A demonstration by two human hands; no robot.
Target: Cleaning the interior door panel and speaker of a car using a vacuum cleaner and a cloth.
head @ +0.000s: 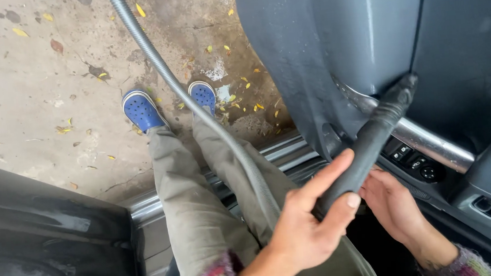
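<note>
The black vacuum nozzle (pixel 373 134) was gripped by the left hand (pixel 305 227) and steadied by the right hand (pixel 394 205), fingers curled beneath. Its tip was pressed against the door panel (pixel 331 43) beside the chrome handle (pixel 432 141); open concrete floor (pixel 31 85) lay beyond the sill.

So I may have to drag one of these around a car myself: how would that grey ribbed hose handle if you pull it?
The hose probably flexes easily: it curves loosely from the ground past the legs. Its ribs likely give grip. The black nozzle looks stiff, staying straight in the left hand.
</note>
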